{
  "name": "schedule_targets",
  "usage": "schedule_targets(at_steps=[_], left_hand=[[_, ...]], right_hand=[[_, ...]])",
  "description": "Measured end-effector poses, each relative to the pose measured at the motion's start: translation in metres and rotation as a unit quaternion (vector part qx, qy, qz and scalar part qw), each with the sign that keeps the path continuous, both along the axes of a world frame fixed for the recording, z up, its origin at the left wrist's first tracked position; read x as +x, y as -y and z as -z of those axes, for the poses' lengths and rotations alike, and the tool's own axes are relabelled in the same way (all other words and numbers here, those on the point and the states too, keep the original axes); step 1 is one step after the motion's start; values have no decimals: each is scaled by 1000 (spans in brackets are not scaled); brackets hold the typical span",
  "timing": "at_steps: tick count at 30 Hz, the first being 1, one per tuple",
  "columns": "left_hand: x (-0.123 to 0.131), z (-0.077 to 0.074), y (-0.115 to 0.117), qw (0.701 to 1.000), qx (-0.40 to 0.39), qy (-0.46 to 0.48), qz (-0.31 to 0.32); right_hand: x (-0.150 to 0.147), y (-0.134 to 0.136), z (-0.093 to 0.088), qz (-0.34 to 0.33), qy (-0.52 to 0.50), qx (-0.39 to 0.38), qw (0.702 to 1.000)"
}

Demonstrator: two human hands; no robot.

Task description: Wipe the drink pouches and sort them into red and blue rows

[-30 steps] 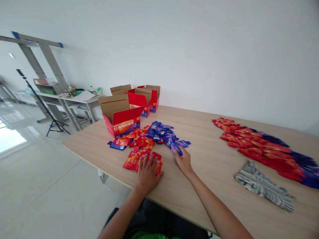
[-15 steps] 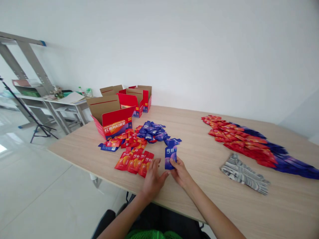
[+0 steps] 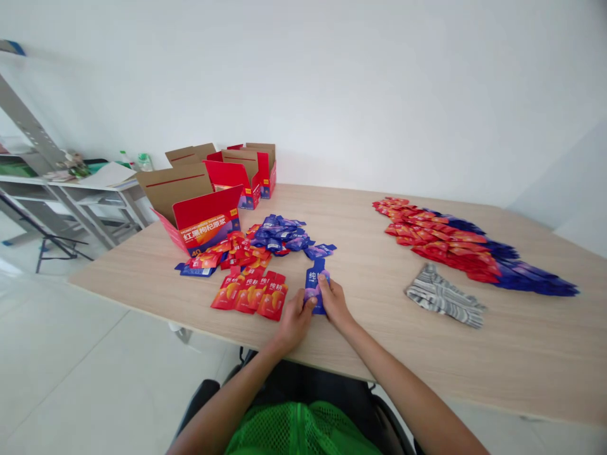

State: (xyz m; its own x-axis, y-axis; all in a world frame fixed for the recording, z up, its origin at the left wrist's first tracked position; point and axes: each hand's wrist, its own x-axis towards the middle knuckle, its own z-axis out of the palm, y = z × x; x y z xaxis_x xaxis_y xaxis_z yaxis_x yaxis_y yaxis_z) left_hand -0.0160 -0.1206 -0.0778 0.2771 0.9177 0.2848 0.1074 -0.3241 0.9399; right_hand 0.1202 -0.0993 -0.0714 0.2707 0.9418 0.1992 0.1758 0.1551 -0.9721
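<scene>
A blue pouch with white lettering stands upright between my two hands near the table's front edge. My left hand grips its lower left side, thumb in front. My right hand pinches its right side, with the thumb over the lettering. Just left of my hands, several red pouches lie in an overlapping row. Behind that row are a loose heap of red pouches and a heap of blue pouches. A single blue pouch lies flat just beyond the one I hold.
An open red carton stands at the left, with more open cartons behind it. To the right, long overlapping rows of red pouches and blue pouches cover the table. A striped grey cloth lies in front of them.
My left hand has moved from beside the blue pouch onto its lower left side. My right thumb now sits higher on the pouch. The whole view has shifted slightly.
</scene>
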Motion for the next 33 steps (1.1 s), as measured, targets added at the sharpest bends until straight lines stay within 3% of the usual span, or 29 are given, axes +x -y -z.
schedule_targets(at_steps=[6, 12, 16, 22, 28, 30, 33], left_hand=[[2, 1, 0, 1000, -13, -13, -10], [3, 2, -2, 999, -32, 30, -21], [1, 3, -5, 998, -53, 36, 23], [1, 2, -3, 998, -34, 22, 41], [5, 7, -3, 995, -78, 51, 22], [5, 6, -2, 997, -59, 38, 16], [5, 2, 0, 999, -42, 18, 20]], right_hand=[[3, 5, -6, 39, 93, -3, 995], [1, 7, -7, 41, 77, 33, 996], [2, 6, -8, 55, 73, 30, 995], [11, 7, -11, 62, 74, 24, 995], [65, 8, -11, 4, 67, -57, 996], [94, 16, -9, -4, 133, -86, 987], [134, 37, -5, 44, 222, -97, 969]])
